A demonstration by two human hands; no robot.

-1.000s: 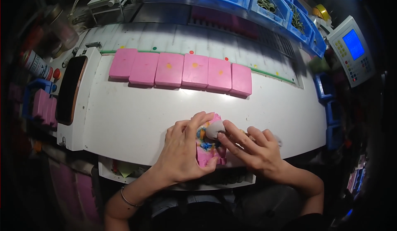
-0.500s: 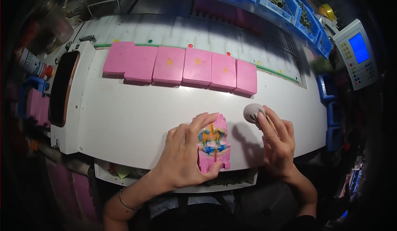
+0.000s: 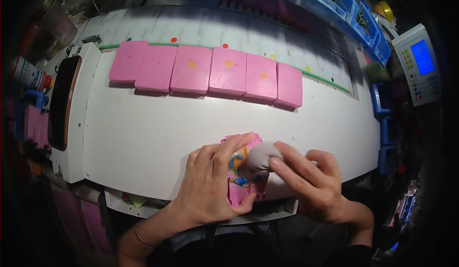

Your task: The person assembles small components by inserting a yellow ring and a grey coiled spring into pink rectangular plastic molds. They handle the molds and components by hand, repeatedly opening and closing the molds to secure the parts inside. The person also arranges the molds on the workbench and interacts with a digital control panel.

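Observation:
Between the thumb and fingers of my left hand (image 3: 203, 183) is a pink rubber mould (image 3: 235, 199), held near the table's front edge. Its upper face has carved hollows coloured blue and yellow. In my right hand (image 3: 315, 185) is a rounded grey cloth pouch (image 3: 263, 157), gathered at the fingertips. The pouch hangs over the right part of the mould and hides some of its hollows; whether the two touch I cannot tell.
Several pink blocks (image 3: 191, 71) form a row across the white table (image 3: 143, 119). A phone (image 3: 65, 102) lies on the left ledge. Blue bins (image 3: 368, 35) with small metal parts hang at the back right, near a control panel (image 3: 420, 59) with a blue screen.
My right hand has brought the grey pouch leftward and down, from beside the mould to over it. My left hand keeps its hold on the mould. The view has shifted slightly.

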